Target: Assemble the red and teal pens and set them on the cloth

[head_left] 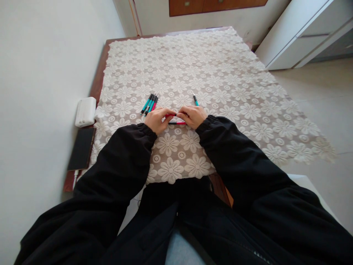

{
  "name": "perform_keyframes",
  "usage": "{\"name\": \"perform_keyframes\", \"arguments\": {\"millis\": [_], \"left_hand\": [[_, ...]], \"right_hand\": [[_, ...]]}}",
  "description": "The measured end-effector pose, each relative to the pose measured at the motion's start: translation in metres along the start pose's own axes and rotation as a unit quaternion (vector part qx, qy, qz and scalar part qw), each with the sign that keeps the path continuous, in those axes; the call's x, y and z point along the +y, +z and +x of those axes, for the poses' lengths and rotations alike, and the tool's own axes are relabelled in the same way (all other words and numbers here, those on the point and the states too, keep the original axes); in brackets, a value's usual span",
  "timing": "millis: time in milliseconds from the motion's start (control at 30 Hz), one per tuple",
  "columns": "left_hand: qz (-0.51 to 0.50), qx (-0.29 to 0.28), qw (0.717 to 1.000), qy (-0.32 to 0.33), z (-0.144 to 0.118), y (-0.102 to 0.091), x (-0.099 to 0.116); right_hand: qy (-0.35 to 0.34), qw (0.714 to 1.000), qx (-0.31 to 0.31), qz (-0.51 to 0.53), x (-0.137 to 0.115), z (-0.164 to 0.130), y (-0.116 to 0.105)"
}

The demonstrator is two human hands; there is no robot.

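A red pen or pen barrel (pixel 170 115) is pinched in the fingertips of my left hand (pixel 156 120). Meeting it from the other side, my right hand (pixel 193 116) has its fingers closed at the dark end; its fingers partly hide what they grip. Just below both hands, a pink-and-black pen (pixel 179 123) lies crosswise on the lace tablecloth (pixel 171 167). Beyond my left hand is a group of several teal-and-black pens (pixel 147 103), with a pink one (pixel 154 103) at its right side. A single teal-and-black pen (pixel 195 99) lies just past my right hand.
Along the table's left edge stand a white power adapter or bank (pixel 86 111) and a dark phone (pixel 82 148) with a white cable (pixel 75 179). A wall (pixel 49 73) borders the left side. White cabinets (pixel 298 36) stand beyond the table at the right.
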State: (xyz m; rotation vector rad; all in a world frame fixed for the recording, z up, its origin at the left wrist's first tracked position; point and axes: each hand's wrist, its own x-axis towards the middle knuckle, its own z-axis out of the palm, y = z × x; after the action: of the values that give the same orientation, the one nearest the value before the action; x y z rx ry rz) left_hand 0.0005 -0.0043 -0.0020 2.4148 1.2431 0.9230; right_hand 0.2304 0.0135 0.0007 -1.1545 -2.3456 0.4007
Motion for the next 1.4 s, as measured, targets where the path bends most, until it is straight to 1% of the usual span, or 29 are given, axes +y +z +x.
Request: {"name": "perform_keyframes", "arguments": {"millis": [100,267,467,533,633,733,867,967,1167,1267,1400], "left_hand": [[-0.006,0.0,1.0,-0.008,0.0002,-0.0004,0.0008],[-0.008,-0.01,1.0,0.002,0.0009,-0.0024,0.004],[0.0,0.022,1.0,-0.005,0.0006,-0.0011,0.0032],[0.003,0.019,1.0,-0.001,0.0005,-0.001,0.0024],[0.006,0.007,1.0,0.007,0.0005,-0.0016,0.0021],[0.006,0.005,1.0,0.009,0.0008,-0.002,0.003],[0.01,0.01,1.0,-0.006,0.0016,-0.0014,0.0046],[0.019,0.011,1.0,-0.013,0.0029,-0.0011,0.0036],[0.029,-0.031,0.999,0.008,0.0054,-0.0011,-0.0025],[0.036,-0.019,0.999,0.013,0.0058,-0.0012,-0.0024],[0.045,0.003,0.999,0.02,0.0048,-0.002,0.001]], "right_hand": [[-0.014,1.0,0.002,0.016,0.0002,0.0,0.0005],[-0.015,1.0,-0.017,-0.015,0.0006,-0.0005,-0.0006],[-0.025,1.0,0.018,0.004,0.0019,-0.0002,0.0013],[-0.029,0.999,0.01,-0.011,0.0027,-0.0001,0.0019],[-0.021,0.999,-0.018,-0.04,0.0026,-0.0002,0.0016],[-0.019,0.998,-0.031,-0.044,0.002,-0.0002,0.0013],[-0.028,0.999,-0.003,-0.02,0.0032,0.0001,0.0026],[-0.049,0.999,0.004,-0.009,0.0048,0.0001,0.0033],[-0.072,0.997,0.019,-0.002,0.0037,-0.0001,0.0013],[-0.072,0.997,0.016,-0.012,0.0016,-0.0003,-0.0002],[-0.054,0.998,-0.006,-0.03,0.0003,-0.0009,-0.0012]]}}
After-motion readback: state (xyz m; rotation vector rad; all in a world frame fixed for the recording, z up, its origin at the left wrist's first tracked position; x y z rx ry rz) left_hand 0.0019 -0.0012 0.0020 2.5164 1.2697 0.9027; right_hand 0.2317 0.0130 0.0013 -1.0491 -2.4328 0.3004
